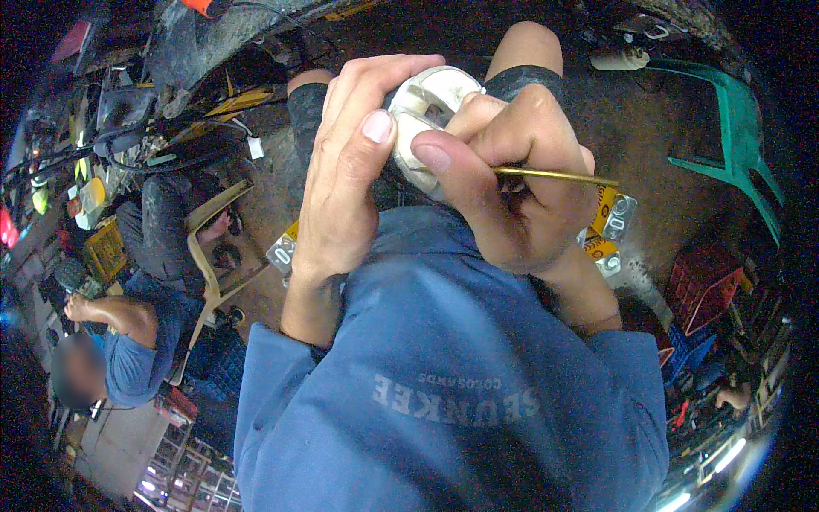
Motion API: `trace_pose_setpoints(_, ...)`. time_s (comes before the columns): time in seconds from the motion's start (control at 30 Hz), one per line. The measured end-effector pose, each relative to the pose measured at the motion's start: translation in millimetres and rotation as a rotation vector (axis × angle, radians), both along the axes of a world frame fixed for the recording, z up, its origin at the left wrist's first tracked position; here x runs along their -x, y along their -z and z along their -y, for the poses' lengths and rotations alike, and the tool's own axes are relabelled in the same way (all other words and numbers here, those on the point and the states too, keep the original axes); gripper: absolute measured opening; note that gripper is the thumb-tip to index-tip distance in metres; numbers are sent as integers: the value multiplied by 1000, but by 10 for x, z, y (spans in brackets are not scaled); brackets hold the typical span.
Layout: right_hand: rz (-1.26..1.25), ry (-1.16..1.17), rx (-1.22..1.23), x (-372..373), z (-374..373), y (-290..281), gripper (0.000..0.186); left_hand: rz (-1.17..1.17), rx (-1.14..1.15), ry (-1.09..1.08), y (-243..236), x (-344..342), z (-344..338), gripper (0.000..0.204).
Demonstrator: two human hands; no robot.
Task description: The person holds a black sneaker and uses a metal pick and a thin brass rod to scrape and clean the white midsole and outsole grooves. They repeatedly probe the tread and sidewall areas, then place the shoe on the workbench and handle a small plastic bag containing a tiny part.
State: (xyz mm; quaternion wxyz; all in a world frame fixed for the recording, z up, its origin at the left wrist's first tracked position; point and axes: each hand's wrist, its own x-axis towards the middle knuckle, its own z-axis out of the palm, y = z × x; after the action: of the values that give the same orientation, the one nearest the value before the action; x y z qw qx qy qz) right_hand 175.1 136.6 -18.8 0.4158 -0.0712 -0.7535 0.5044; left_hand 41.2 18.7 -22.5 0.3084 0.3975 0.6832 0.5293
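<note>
A rounded off-white piece with a hollow in it (408, 143) is held up over my lap. My left hand (345, 166) wraps its left side, the thumb pressed on the near edge. Against the right side of the piece lies my right hand (529, 162), its fingers curled and its thumb touching the piece. Out of that fist, toward the right, sticks a thin brass-coloured rod (567, 177). The rod's other end is hidden by my fingers, so I cannot tell whether it touches the piece.
At the left a person in a blue shirt (141, 341) sits on a beige chair (200, 264). Dark cables (128, 136) and clutter lie at the upper left. A green plastic chair (734, 111) and a red crate (704, 282) stand at the right. Yellow-and-silver packs (610, 222) are beyond my right forearm.
</note>
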Motion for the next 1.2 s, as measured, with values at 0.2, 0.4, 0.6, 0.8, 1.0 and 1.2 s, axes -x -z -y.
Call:
trace_pose_setpoints(0.2,-49,-33,23,26,-23,30,22,-56,-20,20,47,44,-18,63)
trace_pose_setpoints(0.4,-35,-72,23,0,-69,33,22,3,6,32,26,60,-11,65)
trace_pose_setpoints(0.6,19,-79,7,-55,-87,13,22,-19,-5,95,19,129,-25,66)
trace_pose_setpoints(0.8,-34,-94,15,-55,-80,59,21,-33,7,111,28,142,-23,66)
trace_pose_setpoints(1.0,-37,-124,51,-61,-86,89,22,-23,-3,107,30,151,-21,65)
trace_pose_setpoints(1.2,-77,-154,100,-47,-79,130,23,-12,-9,87,27,133,-26,64)
